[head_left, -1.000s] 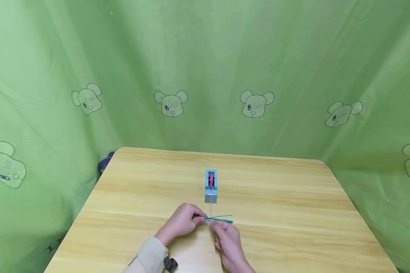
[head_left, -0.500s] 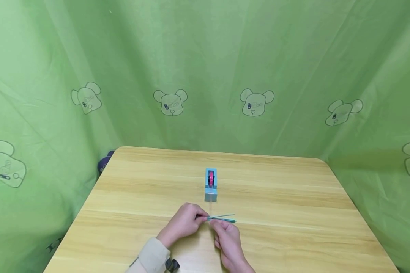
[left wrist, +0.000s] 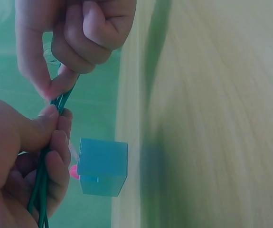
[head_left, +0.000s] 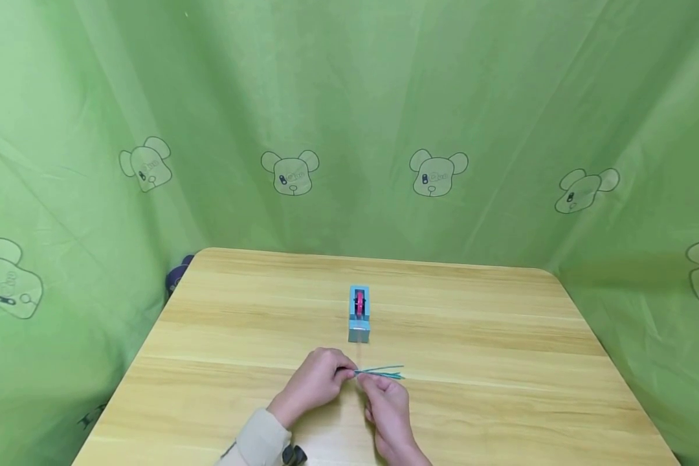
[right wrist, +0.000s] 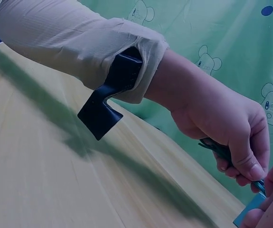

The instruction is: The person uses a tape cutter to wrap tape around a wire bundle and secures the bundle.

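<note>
The left hand (head_left: 314,380) has its thumb and curled fingers closed round a bundle of thin green strands (head_left: 386,373); in the left wrist view the strands run along its palm and pass under the thumb tip. The right hand (head_left: 388,406) meets it at the bundle, thumb and forefinger pinched together and the other fingers folded in; its tips sit at the near end of a clear tape strip (head_left: 358,353), just beside the left thumb. Past the right fingertips the strands' far ends spread, one standing apart from the rest. The hands hold the bundle above the counter (head_left: 477,336).

The tape strip runs from the hands to a blue dispenser (head_left: 358,332), which stands on the counter just beyond them with a pink roll (head_left: 359,303) inside. A pale sleeve (head_left: 262,438) covers the left forearm, with a black bracket (right wrist: 103,107) at its cuff. Around the counter hangs a green curtain (head_left: 349,77) printed with outlined animal heads.
</note>
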Motion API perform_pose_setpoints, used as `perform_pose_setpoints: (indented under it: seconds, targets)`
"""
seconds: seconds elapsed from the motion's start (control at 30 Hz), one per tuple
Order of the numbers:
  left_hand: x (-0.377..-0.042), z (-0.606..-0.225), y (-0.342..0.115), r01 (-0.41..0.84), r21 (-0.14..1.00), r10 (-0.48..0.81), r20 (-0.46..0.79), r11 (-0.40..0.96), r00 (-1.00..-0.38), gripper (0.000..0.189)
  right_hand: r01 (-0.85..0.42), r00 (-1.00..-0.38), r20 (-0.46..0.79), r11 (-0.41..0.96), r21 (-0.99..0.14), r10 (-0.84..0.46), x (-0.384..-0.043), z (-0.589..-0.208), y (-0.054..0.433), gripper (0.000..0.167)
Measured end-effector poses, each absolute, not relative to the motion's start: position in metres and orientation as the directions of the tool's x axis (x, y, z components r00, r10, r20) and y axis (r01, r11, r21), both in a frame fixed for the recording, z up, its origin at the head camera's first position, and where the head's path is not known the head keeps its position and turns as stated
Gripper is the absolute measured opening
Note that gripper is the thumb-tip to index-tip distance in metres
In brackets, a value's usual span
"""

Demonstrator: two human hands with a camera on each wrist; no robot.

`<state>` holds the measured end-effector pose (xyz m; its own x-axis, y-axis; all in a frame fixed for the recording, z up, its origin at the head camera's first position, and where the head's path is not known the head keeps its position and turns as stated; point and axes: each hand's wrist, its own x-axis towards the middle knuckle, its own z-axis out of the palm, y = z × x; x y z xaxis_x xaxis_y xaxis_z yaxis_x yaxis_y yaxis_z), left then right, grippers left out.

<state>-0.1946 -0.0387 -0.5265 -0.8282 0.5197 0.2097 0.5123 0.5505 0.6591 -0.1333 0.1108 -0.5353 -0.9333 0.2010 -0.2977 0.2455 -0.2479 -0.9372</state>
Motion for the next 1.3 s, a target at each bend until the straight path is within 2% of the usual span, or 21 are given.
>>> perform_pose_setpoints:
  seconds: [0.5, 1.3]
  targets:
    - [-0.194, -0.524, -0.039, 0.52, 0.665, 0.526, 0.219, 0.536, -0.822, 0.008, 0.207, -0.9, -0.229, -0.099, -0.973, 0.371, -0.135, -0.538, 0.103, 0.017]
    - [-0.195, -0.525, -0.041, 0.494, 0.717, 0.535, 0.199, 0.492, -0.821, 0.007, 0.164, -0.901, -0.15, 0.0, -0.986, 0.408, -0.135, -0.545, 0.106, 0.012]
